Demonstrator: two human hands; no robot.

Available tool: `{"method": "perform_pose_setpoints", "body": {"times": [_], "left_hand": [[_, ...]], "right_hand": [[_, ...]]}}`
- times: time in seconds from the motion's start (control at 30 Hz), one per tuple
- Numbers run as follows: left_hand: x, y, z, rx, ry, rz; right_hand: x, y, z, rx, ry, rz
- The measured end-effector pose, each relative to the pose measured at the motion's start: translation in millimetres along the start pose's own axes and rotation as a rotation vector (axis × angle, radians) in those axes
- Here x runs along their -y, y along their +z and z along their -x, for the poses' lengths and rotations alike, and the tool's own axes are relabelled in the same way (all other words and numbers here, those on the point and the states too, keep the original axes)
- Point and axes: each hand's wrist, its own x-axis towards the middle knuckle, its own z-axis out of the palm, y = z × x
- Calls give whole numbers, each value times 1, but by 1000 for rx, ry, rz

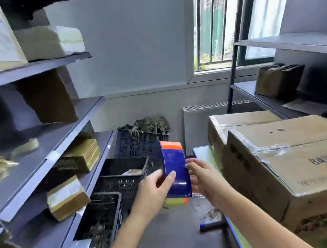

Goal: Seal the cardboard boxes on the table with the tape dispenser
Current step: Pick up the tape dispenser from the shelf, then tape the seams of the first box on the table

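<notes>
Two grips: the left grip and the right grip both hold the tape dispenser, one on each side.
Left grip: the thumb lies across the blue face and the fingers curl behind the body.
Right grip: its fingertips pinch the right edge; what lies under them is hidden.
Where: the dispenser is in the air, just left of the surface and apart from both boxes.
Boxes: the near cardboard box sits against the far cardboard box; crinkled clear tape already crosses the near one's top seam.
Handling, as a judgement: the dispenser looks light, with a stiff, smooth plastic shell that may slip.
Hold: wrap one grip round the body, clear of the orange ends, where a cutter may sit.
Flaps: the board looks stiff but likely gives under pressure.
</notes>
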Motion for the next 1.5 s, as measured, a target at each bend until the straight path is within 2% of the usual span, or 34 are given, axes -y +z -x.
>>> {"method": "perform_pose_setpoints", "body": {"times": [0.27, 0.43, 0.6, 0.8, 0.9, 1.0, 1.1, 1.23, 1.4, 1.5], "left_hand": [[44, 53, -180, 422, 24, 96], [70, 99, -310, 743, 95, 176], [71, 145, -422, 979, 190, 97], [67, 200, -490, 1162, 245, 76], [72, 226, -513, 1204, 227, 56], [72, 245, -534, 1184, 287, 24], [77, 263, -555, 1071, 474, -144], [94, 285, -575, 1051, 688, -444], [107, 300, -579, 1052, 890, -685], [113, 303, -577, 1108, 851, -798]], "right_hand": [[11, -59, -138, -306, 1, -53], [16, -93, -239, -603, -113, -114], [39, -117, -307, -882, -179, -195], [55, -150, -352, -1238, -196, -35], [53, -173, -365, -1417, -113, 128], [50, -191, -369, -1548, 11, 386], [49, -199, -374, -1577, 130, 704], [50, -207, -391, -1454, 310, 1063], [33, -212, -407, -1300, 443, 1283], [25, -213, -406, -1304, 420, 1314]]}}
